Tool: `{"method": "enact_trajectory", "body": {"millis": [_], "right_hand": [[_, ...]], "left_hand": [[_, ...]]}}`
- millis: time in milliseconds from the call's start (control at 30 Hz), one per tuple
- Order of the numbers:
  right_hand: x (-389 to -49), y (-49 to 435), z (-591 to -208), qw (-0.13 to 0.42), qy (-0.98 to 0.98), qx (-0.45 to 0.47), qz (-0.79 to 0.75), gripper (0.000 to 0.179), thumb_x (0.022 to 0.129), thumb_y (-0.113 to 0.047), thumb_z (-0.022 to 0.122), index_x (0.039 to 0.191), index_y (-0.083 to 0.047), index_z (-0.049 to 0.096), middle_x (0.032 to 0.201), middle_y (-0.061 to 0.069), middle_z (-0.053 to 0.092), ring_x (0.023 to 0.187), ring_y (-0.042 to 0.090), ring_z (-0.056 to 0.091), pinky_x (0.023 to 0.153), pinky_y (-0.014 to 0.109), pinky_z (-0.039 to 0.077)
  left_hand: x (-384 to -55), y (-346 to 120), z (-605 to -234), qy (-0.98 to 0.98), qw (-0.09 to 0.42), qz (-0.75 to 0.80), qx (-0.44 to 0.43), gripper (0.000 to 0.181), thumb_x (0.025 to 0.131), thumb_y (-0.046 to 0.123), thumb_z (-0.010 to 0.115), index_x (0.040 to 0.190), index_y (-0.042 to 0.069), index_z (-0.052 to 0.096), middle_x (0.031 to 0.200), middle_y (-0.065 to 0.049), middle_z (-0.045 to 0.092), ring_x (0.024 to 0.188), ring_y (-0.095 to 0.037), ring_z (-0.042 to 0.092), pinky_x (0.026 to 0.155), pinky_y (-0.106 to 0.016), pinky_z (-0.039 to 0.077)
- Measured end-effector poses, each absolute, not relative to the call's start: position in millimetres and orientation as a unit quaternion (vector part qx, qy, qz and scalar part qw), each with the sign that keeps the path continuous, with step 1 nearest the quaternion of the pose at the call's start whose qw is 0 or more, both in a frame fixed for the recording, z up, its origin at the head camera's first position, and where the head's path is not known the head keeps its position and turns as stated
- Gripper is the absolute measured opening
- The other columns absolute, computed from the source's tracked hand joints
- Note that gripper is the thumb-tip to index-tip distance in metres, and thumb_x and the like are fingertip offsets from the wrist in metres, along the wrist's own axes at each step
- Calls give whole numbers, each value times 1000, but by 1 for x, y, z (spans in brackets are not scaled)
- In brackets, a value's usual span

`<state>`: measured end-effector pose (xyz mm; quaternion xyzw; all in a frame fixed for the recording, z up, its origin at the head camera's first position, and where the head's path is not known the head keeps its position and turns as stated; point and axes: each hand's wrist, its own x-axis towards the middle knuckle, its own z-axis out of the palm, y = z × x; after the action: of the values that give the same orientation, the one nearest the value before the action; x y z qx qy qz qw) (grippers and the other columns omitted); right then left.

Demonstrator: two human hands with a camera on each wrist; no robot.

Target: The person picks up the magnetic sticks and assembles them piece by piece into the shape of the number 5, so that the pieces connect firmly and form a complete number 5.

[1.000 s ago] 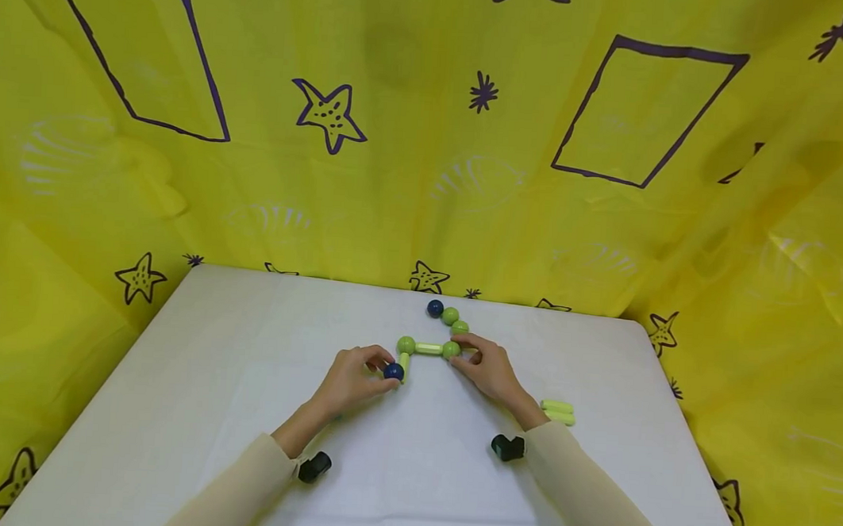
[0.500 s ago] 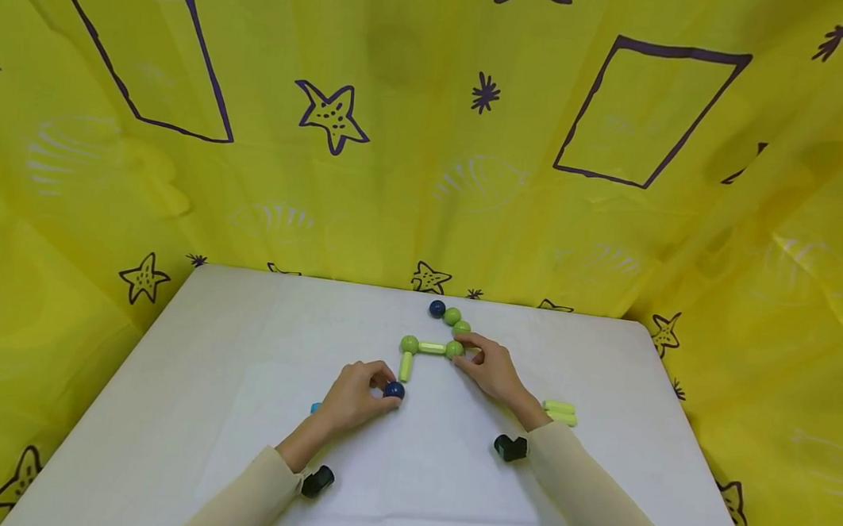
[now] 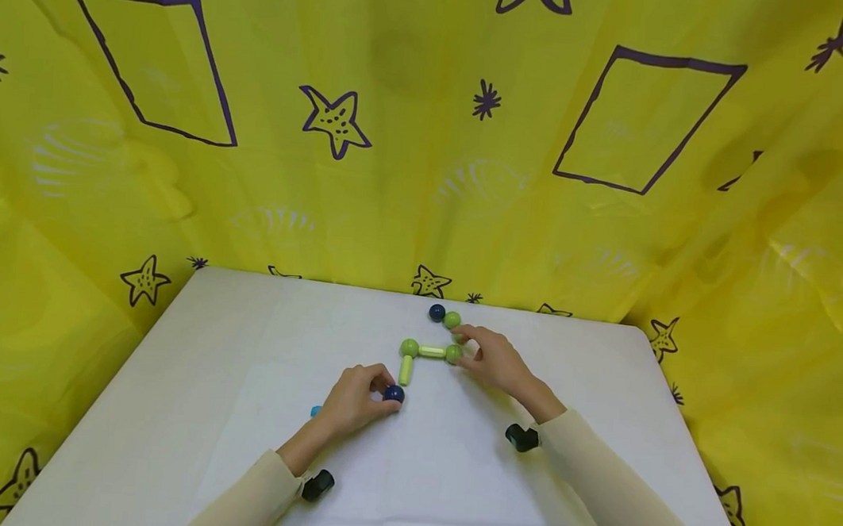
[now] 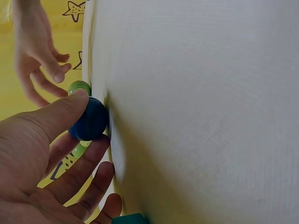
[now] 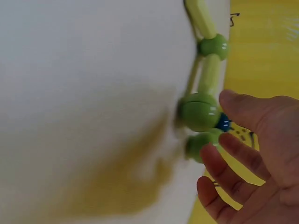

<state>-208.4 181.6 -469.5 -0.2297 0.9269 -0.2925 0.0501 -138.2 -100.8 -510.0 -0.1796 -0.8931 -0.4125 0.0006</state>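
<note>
Two bare hands were in play, both in the lower middle of the head view. The left hand [image 3: 357,403], a bit left of centre, had thumb and fingers pinched round a dark blue ball [image 3: 394,394]; the left wrist view showed its other fingers loosely bent, holding nothing. That ball sat in the lower middle of the frame, just beside the bottom end of an upright pale green rod [image 3: 405,370], though I couldn't tell if they touched. The rod ran up to a corner green ball [image 3: 409,347], and a sideways pale green rod [image 3: 432,352] linked that to an end green ball [image 3: 454,354] right of centre.

The right hand [image 3: 498,362] was right there, fingers spread loosely with a decent gap from the thumb, and didn't seem to have hold of anything. Couldn't tell whether it was touching the end ball or the partly hidden green ball [image 5: 195,148] next to it.

Further up the white worktop [image 3: 304,312] were another green ball [image 3: 452,320] and a second blue ball [image 3: 437,313], side by side. Yellow printed cloth [image 3: 397,190] filled the upper frame.
</note>
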Motion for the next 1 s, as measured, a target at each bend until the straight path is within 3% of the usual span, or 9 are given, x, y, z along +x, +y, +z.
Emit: {"method": "enact_trajectory", "body": {"millis": [200, 333, 700, 800, 1000], "right_hand": [[-211, 170, -438, 76, 926, -285, -237, 50, 93, -14, 77, 141, -11, 61, 117, 16, 70, 76, 15, 60, 69, 32, 52], [-215, 160, -426, 122, 904, -330, -241, 45, 95, -8, 74, 138, -8, 61, 116, 19, 70, 82, 20, 66, 76, 35, 55], [-226, 132, -433, 231, 855, -383, -264, 45, 93, -4, 74, 137, -6, 62, 128, 17, 68, 110, 33, 68, 88, 33, 56], [-227, 125, -439, 246, 851, -382, -262, 44, 94, -4, 74, 136, -6, 63, 128, 15, 68, 109, 30, 69, 84, 29, 55], [-229, 111, -449, 274, 845, -378, -262, 38, 94, -1, 72, 131, -7, 66, 109, 11, 74, 93, 18, 68, 79, 27, 54]], "left_hand": [[-138, -101, -511, -894, -4, -414, -174, 23, 81, 20, 89, 95, 13, 71, 85, 5, 74, 86, -14, 60, 81, -36, 48], [-138, -101, -510, -895, -2, -412, -171, 23, 81, 20, 89, 94, 13, 71, 85, 4, 74, 86, -14, 60, 80, -35, 48], [-139, -102, -511, -891, 7, -418, -179, 24, 80, 21, 90, 93, 12, 71, 84, 3, 75, 85, -15, 61, 80, -35, 46], [-138, -102, -511, -889, 8, -420, -183, 24, 80, 20, 90, 93, 11, 71, 84, 2, 75, 85, -16, 61, 80, -36, 46], [-138, -103, -512, -885, 13, -427, -183, 23, 80, 18, 90, 92, 12, 71, 83, 1, 76, 86, -15, 61, 81, -37, 44]]}}
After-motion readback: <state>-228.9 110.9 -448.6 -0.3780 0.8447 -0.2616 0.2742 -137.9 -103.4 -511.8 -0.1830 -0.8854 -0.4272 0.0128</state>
